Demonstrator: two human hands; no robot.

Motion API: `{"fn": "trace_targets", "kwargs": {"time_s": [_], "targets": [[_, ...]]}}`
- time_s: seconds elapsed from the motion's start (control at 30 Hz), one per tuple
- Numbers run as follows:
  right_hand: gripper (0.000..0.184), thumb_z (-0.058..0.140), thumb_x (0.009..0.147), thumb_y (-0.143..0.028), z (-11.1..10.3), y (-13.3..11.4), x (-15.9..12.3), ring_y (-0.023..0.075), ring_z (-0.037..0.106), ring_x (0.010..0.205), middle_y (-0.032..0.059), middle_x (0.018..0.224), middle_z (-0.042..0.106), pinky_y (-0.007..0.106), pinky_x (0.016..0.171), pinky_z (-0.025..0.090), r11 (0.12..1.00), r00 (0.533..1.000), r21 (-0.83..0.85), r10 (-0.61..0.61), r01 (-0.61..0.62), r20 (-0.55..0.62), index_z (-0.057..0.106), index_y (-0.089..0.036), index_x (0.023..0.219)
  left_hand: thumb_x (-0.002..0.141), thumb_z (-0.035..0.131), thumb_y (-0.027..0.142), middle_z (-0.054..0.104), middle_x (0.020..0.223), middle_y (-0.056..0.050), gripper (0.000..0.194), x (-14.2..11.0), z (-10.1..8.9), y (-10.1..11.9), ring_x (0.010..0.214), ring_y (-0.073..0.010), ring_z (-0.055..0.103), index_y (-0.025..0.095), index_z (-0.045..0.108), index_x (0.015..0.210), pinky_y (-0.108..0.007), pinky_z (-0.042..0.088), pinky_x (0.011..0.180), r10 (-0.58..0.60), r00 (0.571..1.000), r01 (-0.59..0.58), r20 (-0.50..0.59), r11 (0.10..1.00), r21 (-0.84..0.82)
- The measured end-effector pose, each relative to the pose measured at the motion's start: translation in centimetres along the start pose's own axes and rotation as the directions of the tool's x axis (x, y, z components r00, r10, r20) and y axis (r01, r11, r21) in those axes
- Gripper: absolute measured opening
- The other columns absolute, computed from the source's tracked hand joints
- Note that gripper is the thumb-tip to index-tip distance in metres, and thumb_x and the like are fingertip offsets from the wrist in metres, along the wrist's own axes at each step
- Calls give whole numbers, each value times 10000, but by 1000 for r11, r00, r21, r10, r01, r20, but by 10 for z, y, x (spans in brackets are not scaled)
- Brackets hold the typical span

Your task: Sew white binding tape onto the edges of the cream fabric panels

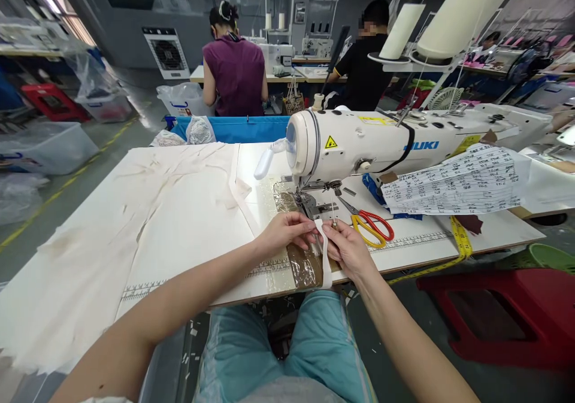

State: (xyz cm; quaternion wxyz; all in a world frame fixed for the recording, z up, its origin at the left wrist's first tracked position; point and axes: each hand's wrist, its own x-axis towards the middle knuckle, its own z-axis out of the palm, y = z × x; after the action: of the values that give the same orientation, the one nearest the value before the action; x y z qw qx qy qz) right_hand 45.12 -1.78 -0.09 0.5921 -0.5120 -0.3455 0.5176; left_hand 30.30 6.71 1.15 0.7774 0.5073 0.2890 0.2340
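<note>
In front of the presser foot of a white sewing machine (359,139), a narrow white fabric strip (326,262) hangs over the table's front edge. My left hand (290,232) is closed, pinching the upper end of this strip between thumb and fingertips. Close beside it, my right hand (348,247) is closed too, with a thin pointed metal tool (333,210) standing up from its fingers; its handle is mostly hidden. The right fingers also touch the strip's edge. Scissors (371,226) with red and yellow handles lie just beyond my right hand.
Pale fabric pieces (103,223) cover the table's left side. A handwritten sheet (458,181) rests against the machine, with a yellow tape measure (462,238) below. Thread cones (402,32) stand above. A red stool (503,316) is at right. Two people sit sewing ahead.
</note>
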Motion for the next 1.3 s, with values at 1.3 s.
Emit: {"fn": "trace_targets", "kwargs": {"time_s": [1.3], "targets": [[279,669,744,-484,-3,9,-17,147,542,582,-5,682,631,263,534,442,821,966,-544,-249,175,-65,648,-211,798,782,789,431,666,828,-30,377,13,-24,-8,727,-123,662,143,555,847,-254,600,637,235,967,-228,99,970,-82]]}}
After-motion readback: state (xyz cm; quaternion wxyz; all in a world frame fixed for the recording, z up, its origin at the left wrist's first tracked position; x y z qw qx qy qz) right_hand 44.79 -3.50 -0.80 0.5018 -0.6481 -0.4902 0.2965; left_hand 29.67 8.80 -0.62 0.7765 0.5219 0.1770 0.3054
